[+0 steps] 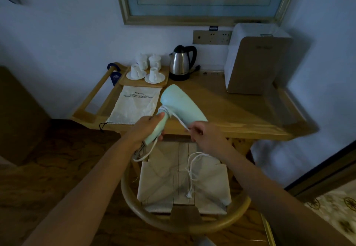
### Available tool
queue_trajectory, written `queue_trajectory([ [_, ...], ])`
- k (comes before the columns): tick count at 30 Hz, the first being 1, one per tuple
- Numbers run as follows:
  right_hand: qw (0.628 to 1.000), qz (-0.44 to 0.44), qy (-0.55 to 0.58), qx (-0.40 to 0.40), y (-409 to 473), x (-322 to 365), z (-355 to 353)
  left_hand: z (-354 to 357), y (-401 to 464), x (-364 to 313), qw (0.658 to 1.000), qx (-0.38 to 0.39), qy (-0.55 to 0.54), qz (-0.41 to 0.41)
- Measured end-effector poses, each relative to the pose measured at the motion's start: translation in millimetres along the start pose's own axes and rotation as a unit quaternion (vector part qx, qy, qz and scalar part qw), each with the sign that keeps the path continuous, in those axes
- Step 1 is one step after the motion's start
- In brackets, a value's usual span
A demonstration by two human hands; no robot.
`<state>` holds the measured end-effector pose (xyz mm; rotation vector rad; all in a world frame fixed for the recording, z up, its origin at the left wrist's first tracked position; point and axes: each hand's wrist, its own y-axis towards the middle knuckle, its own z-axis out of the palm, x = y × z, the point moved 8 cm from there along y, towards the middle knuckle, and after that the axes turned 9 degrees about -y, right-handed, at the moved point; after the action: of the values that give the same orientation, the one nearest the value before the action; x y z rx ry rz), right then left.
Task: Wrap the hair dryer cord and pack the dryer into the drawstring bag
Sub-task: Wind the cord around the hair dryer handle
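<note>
Head view, near to far. Chair seat [183, 184] nearest, below the hands; the loose end of the cord [190, 170] hangs down over it, plug [189, 195] dangling close above the seat.

Left hand [148, 128]: grip closed around the handle of the hair dryer [179, 107], held in the air over the near edge of the surface [231, 107], barrel pointing away and to the left. Right hand [206, 136]: fingertips pinching the cord just beside the handle, strand drawn taut up to the neck of the dryer. A few turns already sit there.

Step in hand, by my reading: cord wrapping, early; most of the length is still slack.

Next move calls for carrying the pinched strand round the handle again, keeping tension, and feeding slack up from below so the plug does not snag on the chair.

Drawstring bag [134, 104] lies flat on the surface, left, far of the hands, mouth toward the near edge, untouched. Kettle [182, 63] and cups [146, 68] beyond.
</note>
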<state>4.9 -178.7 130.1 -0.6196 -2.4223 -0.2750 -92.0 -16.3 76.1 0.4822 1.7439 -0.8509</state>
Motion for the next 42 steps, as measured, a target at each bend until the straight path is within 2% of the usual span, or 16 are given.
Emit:
queue_trajectory([
  [3, 0.999, 0.010, 0.004, -0.038, -3, -20, 13, 11, -2, 3, 0.990, 0.025, -0.135, -0.033],
  [5, 0.998, 0.005, 0.041, -0.044, -7, -29, 23, 23, -7, 1, 0.966, 0.058, -0.247, -0.057],
  [8, 0.992, 0.002, 0.122, 0.031, -15, -42, 41, 27, -15, -9, 0.926, 0.108, -0.358, -0.048],
  [12, 0.970, 0.011, 0.223, 0.097, -18, -52, 46, 19, -27, -27, 0.911, 0.160, -0.381, -0.013],
  [15, 0.962, 0.069, 0.245, 0.103, -6, -56, 41, 21, -41, -37, 0.917, 0.217, -0.334, 0.015],
  [17, 0.967, 0.110, 0.206, 0.103, 6, -59, 35, 23, -51, -39, 0.935, 0.243, -0.255, 0.048],
  [19, 0.964, 0.151, 0.196, 0.096, 16, -61, 23, 20, -58, -36, 0.955, 0.242, -0.164, 0.043],
  [21, 0.969, 0.141, 0.194, 0.065, 25, -54, 3, 21, -65, -35, 0.958, 0.274, -0.069, 0.045],
  [23, 0.983, 0.102, 0.151, 0.023, 35, -44, -20, 28, -73, -32, 0.941, 0.331, 0.040, 0.048],
  [24, 0.987, 0.086, 0.131, 0.021, 38, -38, -26, 30, -74, -30, 0.936, 0.336, 0.092, 0.046],
  [29, 0.996, 0.082, 0.036, 0.016, 52, -7, -40, 54, -74, -21, 0.897, 0.309, 0.303, 0.095],
  [33, 0.999, 0.023, -0.031, -0.009, 45, 36, -40, 62, -57, -9, 0.886, 0.210, 0.403, 0.093],
  [35, 0.999, -0.008, -0.043, -0.028, 33, 49, -40, 54, -46, -4, 0.908, 0.154, 0.386, 0.054],
  [38, 0.995, -0.057, -0.074, -0.029, 13, 60, -33, 37, -33, 1, 0.958, 0.098, 0.268, 0.014],
  [42, 0.998, -0.041, -0.047, -0.012, -6, 37, -19, 13, -24, -3, 0.982, 0.011, 0.186, 0.020],
])
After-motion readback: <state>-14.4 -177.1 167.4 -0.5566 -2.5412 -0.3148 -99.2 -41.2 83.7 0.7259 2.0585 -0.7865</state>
